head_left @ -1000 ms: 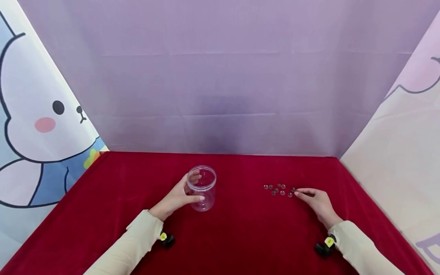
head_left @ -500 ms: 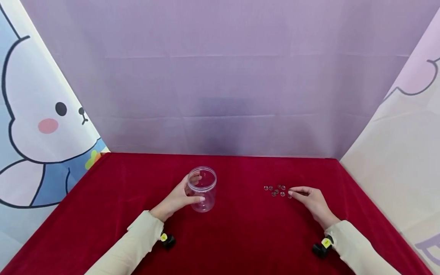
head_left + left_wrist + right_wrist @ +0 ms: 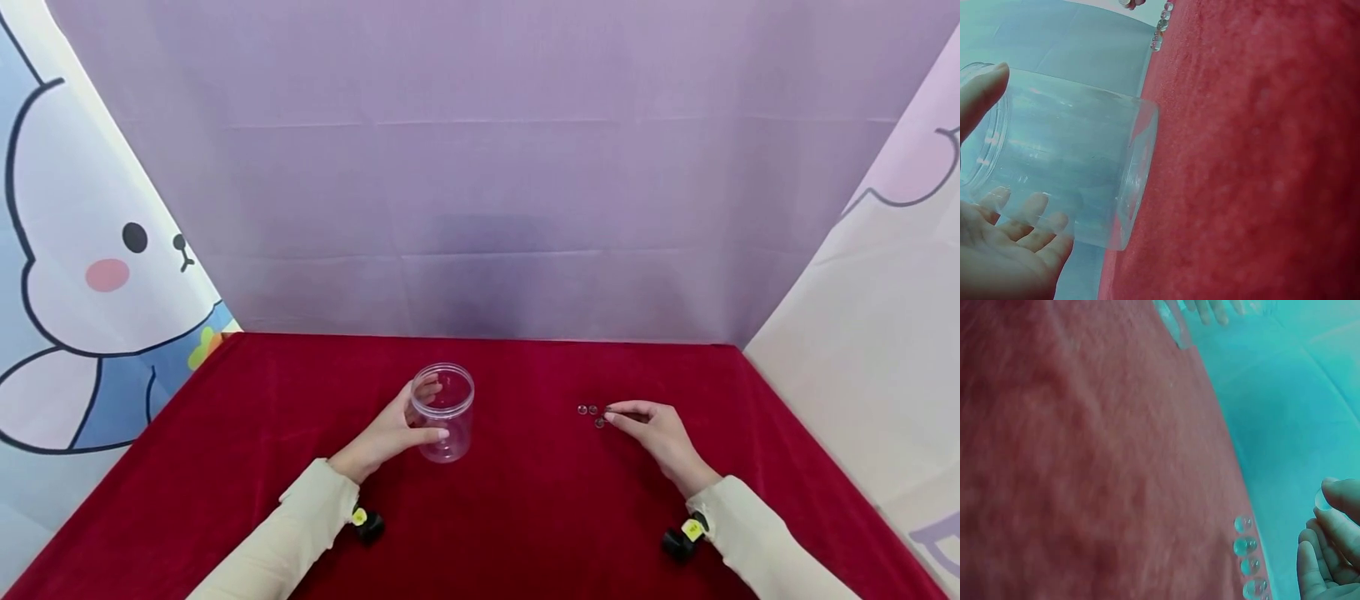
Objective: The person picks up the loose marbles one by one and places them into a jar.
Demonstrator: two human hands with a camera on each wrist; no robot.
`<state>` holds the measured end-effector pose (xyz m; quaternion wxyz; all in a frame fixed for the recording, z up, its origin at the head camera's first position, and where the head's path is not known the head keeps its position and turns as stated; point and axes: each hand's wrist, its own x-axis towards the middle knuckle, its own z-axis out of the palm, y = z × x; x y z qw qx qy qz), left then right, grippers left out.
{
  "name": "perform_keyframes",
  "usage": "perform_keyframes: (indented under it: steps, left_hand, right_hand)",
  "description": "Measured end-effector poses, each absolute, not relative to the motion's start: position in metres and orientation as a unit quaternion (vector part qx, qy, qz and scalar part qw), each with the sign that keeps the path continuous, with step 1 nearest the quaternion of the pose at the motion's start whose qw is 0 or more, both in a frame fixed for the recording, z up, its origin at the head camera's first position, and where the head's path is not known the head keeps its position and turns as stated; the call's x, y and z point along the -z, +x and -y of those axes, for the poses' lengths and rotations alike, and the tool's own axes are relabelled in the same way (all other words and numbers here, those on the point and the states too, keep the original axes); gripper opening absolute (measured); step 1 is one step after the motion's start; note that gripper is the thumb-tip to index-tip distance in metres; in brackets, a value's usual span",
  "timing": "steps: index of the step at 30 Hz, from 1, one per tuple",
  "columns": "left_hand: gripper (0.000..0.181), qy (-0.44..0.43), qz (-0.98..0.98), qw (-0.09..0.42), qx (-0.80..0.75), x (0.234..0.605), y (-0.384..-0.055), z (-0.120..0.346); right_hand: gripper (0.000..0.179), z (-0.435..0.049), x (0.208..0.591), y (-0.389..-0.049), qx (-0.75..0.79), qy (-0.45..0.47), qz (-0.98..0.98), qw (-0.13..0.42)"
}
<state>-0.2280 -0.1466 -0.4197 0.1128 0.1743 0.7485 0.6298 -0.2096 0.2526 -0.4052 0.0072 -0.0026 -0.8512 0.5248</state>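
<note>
A clear, lidless plastic jar [image 3: 454, 435] stands upright at the middle of the table in the head view. My left hand [image 3: 386, 437] grips its side, thumb in front and fingers behind; the left wrist view shows the fingertips through the wall of the jar [image 3: 1072, 156]. Over to the right, my right hand [image 3: 662, 439] pinches a clear glass bead [image 3: 1320, 500] between thumb and forefinger, raised off the cloth in the right wrist view. Beside and below it lie several more glass beads [image 3: 1245, 545] on the cloth. In the head view that hand hides some of them.
Red velvet cloth [image 3: 510, 517] covers the table. A lilac curtain [image 3: 480, 167] rises at the table's far edge. Printed cartoon sheets [image 3: 82, 225] flank both sides. Each wrist wears a small black camera [image 3: 369, 527].
My right hand has moved left across the beads, now covering those on the right of the group. The left hand and the jar have stayed in place.
</note>
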Motion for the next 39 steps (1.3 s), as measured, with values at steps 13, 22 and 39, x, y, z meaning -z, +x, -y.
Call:
perform_keyframes:
  steps: [13, 22, 39]
  left_hand:
    - [0.082, 0.171, -0.748, 0.112, -0.632, 0.422, -0.226, 0.147]
    - [0.083, 0.173, -0.746, 0.119, -0.632, 0.419, -0.227, 0.148]
    - [0.085, 0.169, -0.744, 0.125, -0.634, 0.421, -0.229, 0.146]
  right_hand:
    - [0.033, -0.228, 0.400, -0.211, -0.566, 0.036, 0.824, -0.001]
    - [0.033, -0.215, 0.396, -0.213, -0.557, 0.054, 0.829, 0.016]
    - [0.022, -0.190, 0.388, -0.216, -0.559, 0.100, 0.823, 0.024]
